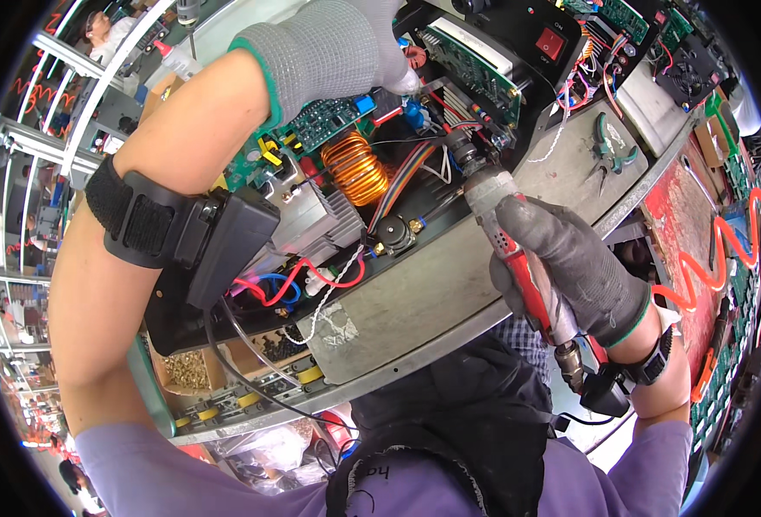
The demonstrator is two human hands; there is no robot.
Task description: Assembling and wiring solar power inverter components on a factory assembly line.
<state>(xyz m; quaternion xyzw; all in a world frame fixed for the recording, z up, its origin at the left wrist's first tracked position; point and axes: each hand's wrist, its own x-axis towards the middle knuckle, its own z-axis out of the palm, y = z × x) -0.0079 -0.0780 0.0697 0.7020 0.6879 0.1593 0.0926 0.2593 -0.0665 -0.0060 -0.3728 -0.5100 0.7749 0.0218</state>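
Note:
A red and silver air screwdriver (525, 271) is gripped in my right hand (574, 267), which wears a dark grey glove. Its chuck end points up and left into an opened electronic unit with a black chassis (449, 220). My left hand (346, 52), in a light grey glove, reaches over the unit; a fingertip rests among wires and parts near the screwdriver's tip. Most of its fingers are hidden. Around the hands are a copper-wound coil (355, 168), a flat rainbow ribbon cable (405, 183), a finned heat sink (333, 222) and green circuit boards (324, 125).
The unit lies on a metal-edged bench (415, 314). Green-handled pliers (609, 146) lie to the right. A coiled red air hose (717, 250) runs by my right wrist. Small brass fasteners (187, 370) fill a bin at lower left. Another screwdriver (189, 13) hangs at the upper left.

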